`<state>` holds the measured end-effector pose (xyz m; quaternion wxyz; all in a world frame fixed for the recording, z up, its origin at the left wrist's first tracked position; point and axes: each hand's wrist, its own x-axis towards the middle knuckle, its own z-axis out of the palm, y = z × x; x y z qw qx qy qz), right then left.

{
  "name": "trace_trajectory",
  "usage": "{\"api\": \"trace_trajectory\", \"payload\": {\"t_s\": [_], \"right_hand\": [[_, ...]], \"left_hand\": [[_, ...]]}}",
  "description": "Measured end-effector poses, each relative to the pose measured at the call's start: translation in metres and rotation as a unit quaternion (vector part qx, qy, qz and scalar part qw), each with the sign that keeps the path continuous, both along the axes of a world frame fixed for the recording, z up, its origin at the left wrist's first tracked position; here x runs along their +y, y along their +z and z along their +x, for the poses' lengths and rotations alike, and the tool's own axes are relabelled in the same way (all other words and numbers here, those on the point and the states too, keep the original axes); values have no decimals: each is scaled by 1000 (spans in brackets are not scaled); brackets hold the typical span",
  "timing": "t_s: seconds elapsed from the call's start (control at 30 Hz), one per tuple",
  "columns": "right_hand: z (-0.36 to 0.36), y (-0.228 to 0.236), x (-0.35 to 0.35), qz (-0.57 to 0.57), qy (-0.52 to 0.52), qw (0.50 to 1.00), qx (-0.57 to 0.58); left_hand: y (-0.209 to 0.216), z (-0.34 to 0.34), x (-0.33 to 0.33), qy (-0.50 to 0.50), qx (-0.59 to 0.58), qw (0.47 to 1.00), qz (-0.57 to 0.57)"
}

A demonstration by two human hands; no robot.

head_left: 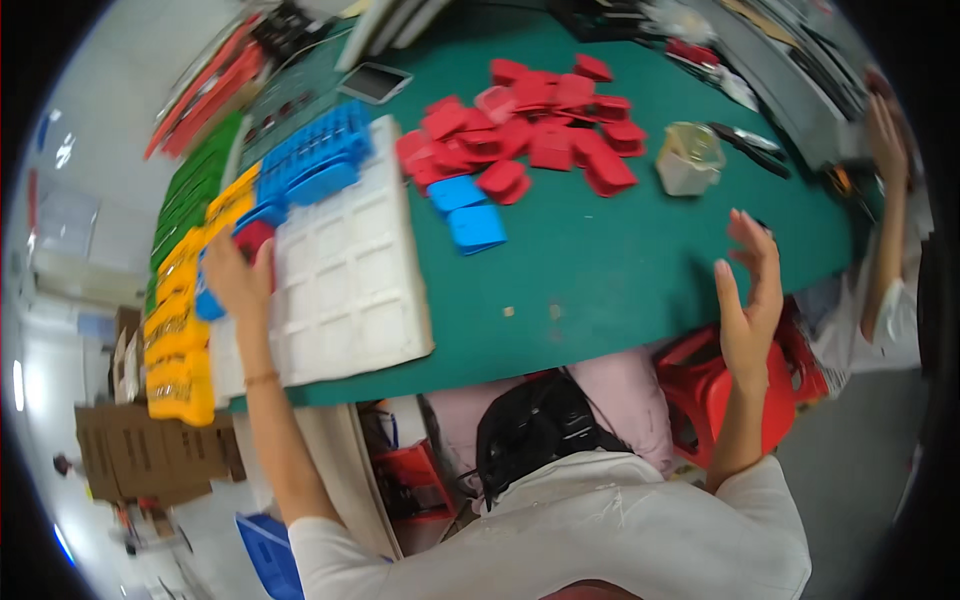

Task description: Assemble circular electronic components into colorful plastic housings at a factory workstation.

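Note:
My left hand (236,280) reaches over the left part of a white compartment tray (355,270). Between its thumb and fingers is a red plastic piece (254,236), partly covered by the hand. Blue plastic pieces (320,155) stand in a row at the tray's far end, and more blue shows beside my left fingers. My right hand (752,310) hovers near the table's front edge at the right, fingers apart, holding nothing. A heap of red plastic pieces (550,148) lies beyond the tray, with two loose blue pieces (474,228) in front of it.
Yellow pieces (180,375) and green pieces (190,195) line the left side. A small clear cup (690,160) and dark-handled pliers (750,150) lie at the right; a phone (375,83) lies at the back. Another person's arm (884,220) and a red stool (780,400) are at far right.

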<state>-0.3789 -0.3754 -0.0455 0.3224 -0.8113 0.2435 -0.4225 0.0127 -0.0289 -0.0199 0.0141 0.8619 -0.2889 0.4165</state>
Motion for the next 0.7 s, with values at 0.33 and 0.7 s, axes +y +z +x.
{"api": "trace_trajectory", "payload": {"t_s": [0.33, 0.7], "right_hand": [[-30, -47, -62, 15, -249, 945, 212], [8, -34, -29, -13, -71, 995, 65]], "left_hand": [[8, -157, -58, -247, 92, 965, 7], [-29, -223, -109, -455, 442, 764, -119]]}}
